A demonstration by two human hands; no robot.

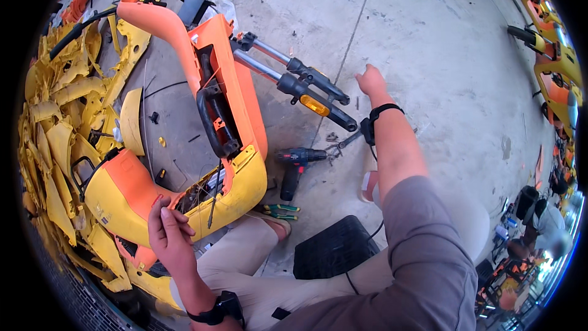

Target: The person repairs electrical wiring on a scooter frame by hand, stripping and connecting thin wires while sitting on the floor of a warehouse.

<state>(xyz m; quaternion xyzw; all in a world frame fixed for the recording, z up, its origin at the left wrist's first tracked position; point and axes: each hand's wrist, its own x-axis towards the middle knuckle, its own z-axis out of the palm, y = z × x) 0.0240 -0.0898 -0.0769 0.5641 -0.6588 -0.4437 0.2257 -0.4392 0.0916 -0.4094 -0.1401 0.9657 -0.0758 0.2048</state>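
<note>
An orange and yellow scooter body (248, 110) lies on its side before me, its inner cables exposed. Its front fork (300, 89), with two legs and an amber reflector, points right. My left hand (171, 227) is by the yellow lower shell, fingers curled together; a small reddish bit shows at the fingertips, too small to name. Stretched out over the floor beyond the fork ends, my right hand (372, 81) is closed, and whatever it may hold is hidden. A cordless drill (295, 165) lies between the body and my leg. Close to my right wrist is a wrench (350, 141).
Broken yellow panels (58, 141) are heaped at the left. Green-handled pliers (280, 211) lie by my shoe, and a black box (337, 248) stands between my legs. Parked scooters (554, 55) line the right edge; a person (548, 227) is farther off at the lower right.
</note>
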